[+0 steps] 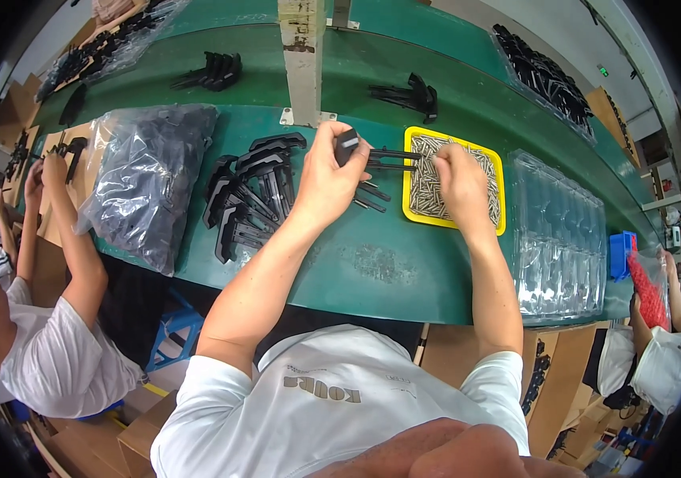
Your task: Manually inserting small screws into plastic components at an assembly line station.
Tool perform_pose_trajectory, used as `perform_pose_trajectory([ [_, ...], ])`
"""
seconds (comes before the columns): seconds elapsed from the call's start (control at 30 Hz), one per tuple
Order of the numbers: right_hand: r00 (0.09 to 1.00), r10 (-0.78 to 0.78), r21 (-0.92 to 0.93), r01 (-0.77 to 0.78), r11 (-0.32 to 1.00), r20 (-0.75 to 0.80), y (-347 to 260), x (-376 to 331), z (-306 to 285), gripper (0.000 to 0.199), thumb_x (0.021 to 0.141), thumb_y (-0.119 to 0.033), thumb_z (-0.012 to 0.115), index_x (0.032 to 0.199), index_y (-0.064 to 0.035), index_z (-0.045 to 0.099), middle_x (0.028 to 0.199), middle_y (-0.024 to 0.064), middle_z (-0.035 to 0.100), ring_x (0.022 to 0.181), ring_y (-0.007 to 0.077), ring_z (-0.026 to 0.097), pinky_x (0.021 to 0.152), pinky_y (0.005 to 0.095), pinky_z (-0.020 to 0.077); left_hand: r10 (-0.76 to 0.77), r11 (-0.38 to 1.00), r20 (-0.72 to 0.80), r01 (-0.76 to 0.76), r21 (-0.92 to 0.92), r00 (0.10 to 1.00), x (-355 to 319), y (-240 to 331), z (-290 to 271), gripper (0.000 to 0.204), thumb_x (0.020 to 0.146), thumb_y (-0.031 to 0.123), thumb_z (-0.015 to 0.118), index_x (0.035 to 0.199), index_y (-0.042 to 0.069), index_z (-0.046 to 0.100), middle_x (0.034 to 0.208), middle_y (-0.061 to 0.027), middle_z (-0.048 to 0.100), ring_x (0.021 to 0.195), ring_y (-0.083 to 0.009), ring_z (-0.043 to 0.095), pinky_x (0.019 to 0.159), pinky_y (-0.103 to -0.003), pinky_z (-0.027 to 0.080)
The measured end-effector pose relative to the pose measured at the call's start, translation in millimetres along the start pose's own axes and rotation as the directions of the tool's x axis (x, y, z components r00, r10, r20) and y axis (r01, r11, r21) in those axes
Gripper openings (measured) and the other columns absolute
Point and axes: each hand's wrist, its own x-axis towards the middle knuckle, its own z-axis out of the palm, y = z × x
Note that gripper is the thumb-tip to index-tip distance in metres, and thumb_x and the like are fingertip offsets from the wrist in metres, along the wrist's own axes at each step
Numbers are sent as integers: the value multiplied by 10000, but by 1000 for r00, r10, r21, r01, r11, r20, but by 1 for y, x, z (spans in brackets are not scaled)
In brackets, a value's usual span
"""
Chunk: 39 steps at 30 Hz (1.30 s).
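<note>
Wearing a soft white short-sleeved T-shirt, puckering in loose creases, and leaning over a smooth green desk, showing a greyish worn patch near the front edge. Gripping in the left hand a matte black two-pronged plastic part, wrapping thumb and fingers around the blocky end and pointing the slim straight prongs rightward, reaching past the rim of a shallow yellow rectangular tray. Holding the right hand over that tray, near the prong tips, curling the fingers narrowly inward; hiding the fingertips from view, so not being able to tell about anything pinched there. Seeing inside the tray a loose heap of small slender silvery metal pins, glinting and pointing every way. Having a few thin dark rods lying on the desk, just right of the left hand. Keeping to the left a fanned cluster of angular black plastic parts, overlapping one another, and beyond that a crinkled translucent plastic bag, bulging with dark pieces. Showing right of the tray a clear glossy moulded plastic pack, rippling with rows of compartments and catching the light. Facing, at the back, a cream-painted square post, flaking in brownish chips.
</note>
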Motion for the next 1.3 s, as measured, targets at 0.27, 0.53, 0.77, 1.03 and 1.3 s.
perform_pose_trajectory([
  [0.27, 989, 73, 313, -29, 949, -131, -63, 12, -27, 87, 880, -52, 739, 964, -44, 721, 927, 71, 704, 778, 245, 615, 743, 352, 519, 294, 952, 43, -297, 79, 955, -13, 1, 12, 258, 902, -58, 587, 1138, 39, 548, 997, -94, 661, 785, -181, 632, 696, -325, 553],
  [0.53, 960, -138, 184, 186, 965, -244, -72, 14, -12, 126, 867, -17, 741, 979, -52, 696, 912, 56, 677, 775, 232, 605, 734, 356, 516, 415, 875, 106, -428, 224, 904, -15, -6, 10, 303, 798, -109, 584, 1060, 42, 592, 1003, -86, 685, 816, -229, 636, 730, -336, 523],
  [0.77, 957, -124, 159, 170, 973, -263, -76, 9, -9, 151, 847, -3, 756, 966, -56, 679, 893, 48, 658, 764, 230, 591, 738, 350, 507, 478, 833, 112, -491, 255, 871, -15, -10, 9, 313, 749, -114, 590, 1015, 50, 601, 984, -75, 693, 815, -252, 643, 742, -341, 525],
  [1.03, 962, -76, 208, 133, 969, -262, -66, 11, -15, 154, 834, 0, 764, 949, -64, 684, 866, 50, 645, 729, 237, 561, 719, 353, 483, 597, 721, 198, -628, 292, 777, -16, -3, 11, 330, 703, -116, 599, 984, 54, 611, 990, -74, 708, 818, -252, 658, 743, -336, 536],
  [1.3, 963, 49, 144, -11, 989, -263, -24, 0, -7, 126, 849, -159, 770, 935, -72, 738, 940, 64, 645, 882, 276, 592, 849, 386, 496, 284, 931, 66, -292, 219, 956, -15, 2, 8, 213, 961, -94, 546, 1132, 32, 564, 1094, -115, 711, 818, -161, 645, 648, -262, 546],
])
